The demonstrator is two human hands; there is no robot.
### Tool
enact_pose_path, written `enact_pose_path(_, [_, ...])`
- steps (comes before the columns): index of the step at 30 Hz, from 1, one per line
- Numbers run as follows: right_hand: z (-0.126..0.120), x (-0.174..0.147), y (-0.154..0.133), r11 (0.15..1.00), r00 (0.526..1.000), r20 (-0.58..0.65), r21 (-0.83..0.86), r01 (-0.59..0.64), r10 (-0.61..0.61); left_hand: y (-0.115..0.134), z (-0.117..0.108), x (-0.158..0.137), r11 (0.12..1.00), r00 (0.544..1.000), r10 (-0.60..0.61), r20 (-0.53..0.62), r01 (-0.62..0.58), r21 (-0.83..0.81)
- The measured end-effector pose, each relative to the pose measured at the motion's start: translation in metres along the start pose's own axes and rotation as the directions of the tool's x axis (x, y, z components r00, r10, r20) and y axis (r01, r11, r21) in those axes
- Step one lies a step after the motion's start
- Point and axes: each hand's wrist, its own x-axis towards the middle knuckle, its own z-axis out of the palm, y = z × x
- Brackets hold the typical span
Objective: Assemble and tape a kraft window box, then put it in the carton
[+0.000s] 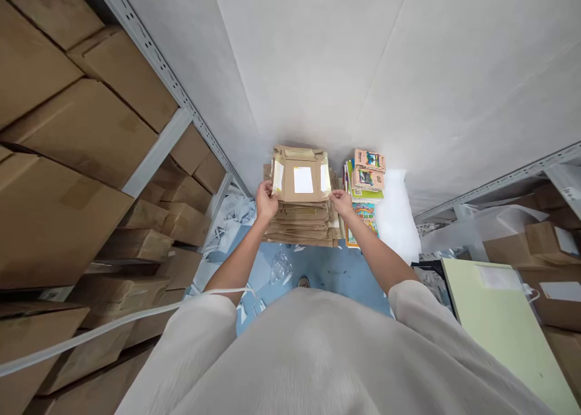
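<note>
A flattened cardboard box (290, 185) with a white label in its middle and tape on its side flaps lies on top of a tall stack of flattened cardboard (299, 224). My left hand (266, 201) grips its left edge near the lower corner, fingers closed. On the opposite side my right hand (341, 202) pinches the lower right corner between thumb and fingers. Just right of the stack, close to my right hand, are piled books (368, 179) with colourful covers; another bright book (365, 216) lies lower down.
Shelves packed with cardboard boxes (82, 124) rise on the left. A white wall (318, 58) stands behind the stack. White foam wrap (397, 215) lies right of the books. A pale green panel (499, 324) and more boxes (563, 291) are at right. Clear plastic (281, 267) lies on the blue floor.
</note>
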Motion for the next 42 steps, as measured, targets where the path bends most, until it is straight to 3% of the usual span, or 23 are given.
enact_pose_path(9, [-0.013, -0.004, -0.023, 0.989, 0.988, -0.039, 0.020, 0.149, -0.148, 0.024, 0.001, -0.005, 0.988, 0.993, 0.098, -0.058, -0.104, -0.114])
enact_pose_path(18, [-0.089, -0.018, -0.034, 0.951, 0.938, -0.171, 0.012, 0.308, -0.301, 0.085, 0.058, -0.008, 0.931, 0.963, 0.269, -0.027, -0.267, -0.247])
enact_pose_path(21, [-0.102, -0.017, -0.029, 0.951, 0.938, -0.173, 0.017, 0.308, -0.300, 0.097, 0.068, -0.012, 0.918, 0.959, 0.282, -0.031, -0.279, -0.281])
enact_pose_path(25, [-0.096, -0.015, -0.012, 0.967, 0.963, -0.132, 0.074, 0.245, -0.235, 0.089, 0.065, -0.020, 0.933, 0.983, 0.179, -0.050, -0.186, -0.308])
enact_pose_path(32, [-0.073, -0.029, 0.025, 0.993, 0.997, -0.024, 0.092, 0.070, -0.068, 0.042, 0.052, -0.040, 0.951, 0.994, -0.081, -0.076, 0.054, -0.305])
enact_pose_path(35, [-0.063, -0.034, 0.029, 0.994, 0.999, 0.031, 0.102, -0.043, 0.040, 0.027, 0.047, -0.046, 0.956, 0.977, -0.166, -0.133, 0.126, -0.264])
enact_pose_path(39, [-0.046, -0.037, 0.025, 0.960, 0.983, 0.118, 0.227, -0.162, 0.138, 0.018, 0.042, -0.048, 0.932, 0.911, -0.329, -0.251, 0.270, -0.242])
enact_pose_path(42, [-0.036, -0.036, 0.021, 0.947, 0.985, 0.115, 0.279, -0.160, 0.132, 0.015, 0.038, -0.046, 0.881, 0.904, -0.417, -0.095, 0.377, -0.287])
